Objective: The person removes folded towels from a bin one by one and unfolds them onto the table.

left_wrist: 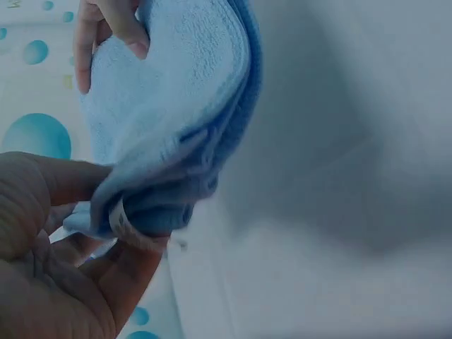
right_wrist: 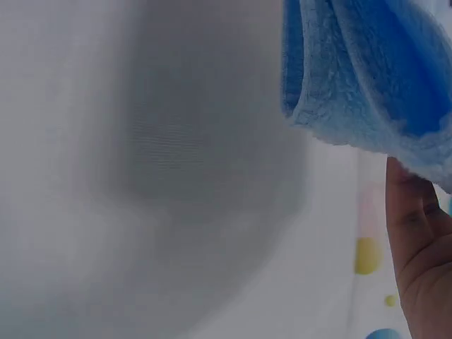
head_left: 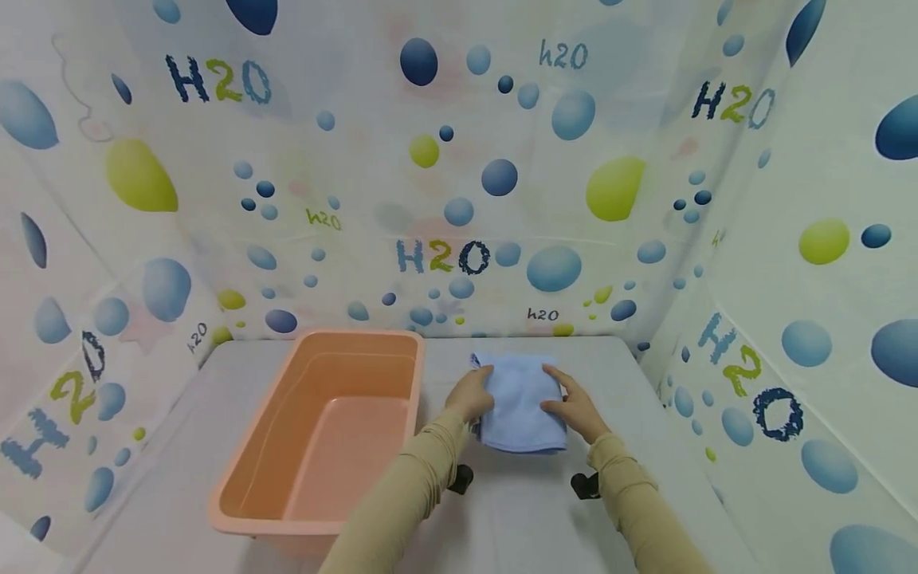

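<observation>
Blue cloth (head_left: 522, 402): soft and towel-like, gathered into a rough rectangle just right of centre in the head view, seemingly lifted off the table; several layers show along its edge, and whether it is one folded piece or a stack I cannot tell.
Left hand (head_left: 470, 394): pinches the cloth's left edge; in the left wrist view, at lower left, the layers lie bunched between thumb side and fingers, a narrow grip.
Pale strip (left_wrist: 131, 227): sticks out among those layers near the left fingers, perhaps a sewn label.
Right hand (head_left: 576, 405): grips the right edge, thumb and fingers spread along it; in the right wrist view only part of this hand shows, at lower right, beneath the cloth.
Peach tub (head_left: 287, 422): left of centre in the head view, beside the cloth and apart from it; its visible floor is bare.
White table (head_left: 516, 510): lower middle of the head view, a soft shadow falling under the cloth.
Step in hand: seems to be handling the folded cloth with both hands, its two sides held at once; the fold looks nearly neat, though the left side is more bunched.
Next move: probably calls for even tension from both hands, with the left edge squared before either grip loosens; if one side were let go early, the layers could slip apart.
</observation>
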Demonstrator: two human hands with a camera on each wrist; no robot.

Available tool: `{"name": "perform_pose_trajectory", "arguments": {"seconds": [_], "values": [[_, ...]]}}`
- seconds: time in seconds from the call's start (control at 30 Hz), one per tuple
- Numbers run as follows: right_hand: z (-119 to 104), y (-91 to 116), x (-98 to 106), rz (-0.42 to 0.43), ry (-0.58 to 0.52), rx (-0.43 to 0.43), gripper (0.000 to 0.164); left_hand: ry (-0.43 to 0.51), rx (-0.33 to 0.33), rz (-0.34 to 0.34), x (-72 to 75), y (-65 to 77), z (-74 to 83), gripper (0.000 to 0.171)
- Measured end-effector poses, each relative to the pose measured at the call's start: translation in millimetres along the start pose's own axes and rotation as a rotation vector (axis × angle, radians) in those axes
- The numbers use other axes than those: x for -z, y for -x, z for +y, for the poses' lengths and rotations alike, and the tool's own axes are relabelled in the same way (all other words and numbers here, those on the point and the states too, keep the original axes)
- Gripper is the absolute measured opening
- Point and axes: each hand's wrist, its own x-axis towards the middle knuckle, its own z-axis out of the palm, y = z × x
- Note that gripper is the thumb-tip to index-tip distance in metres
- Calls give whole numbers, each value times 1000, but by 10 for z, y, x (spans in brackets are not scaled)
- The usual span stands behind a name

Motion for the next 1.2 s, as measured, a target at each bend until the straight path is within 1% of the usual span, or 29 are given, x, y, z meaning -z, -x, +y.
{"name": "perform_pose_trajectory", "arguments": {"seconds": [0.1,0.13,0.2,0.33,0.43,0.47,0.53,0.63,0.77,0.9,1.0,1.1,1.2], "values": [[108,-34,-88,9,7,-5,71,-13,17,14,-84,-5,-27,65],[137,-49,-110,15,14,-2,71,1,34,13,-108,-3,-28,63],[184,-77,-147,24,24,7,70,-21,45,25,-168,-4,-58,60],[232,-140,-202,29,44,62,70,-55,95,61,-268,-5,-127,59],[230,-184,-240,19,54,107,71,-62,138,98,-306,-21,-173,60],[228,-203,-252,17,73,121,71,-64,153,106,-315,-30,-187,61],[220,-242,-270,22,99,148,71,-58,161,127,-324,-56,-206,62],[223,-308,-290,39,171,184,70,-52,161,142,-343,-98,-227,63],[236,-336,-304,39,246,216,70,-62,157,159,-411,-134,-270,64],[260,-261,-319,27,272,201,69,-51,171,153,-508,-123,-315,63],[312,-193,-343,26,309,157,69,-36,168,140,-574,-104,-342,62],[366,-140,-377,26,328,126,68,-33,148,154,-632,-89,-384,61],[400,-97,-405,24,328,116,68,-50,142,187,-699,-74,-444,59]]}}
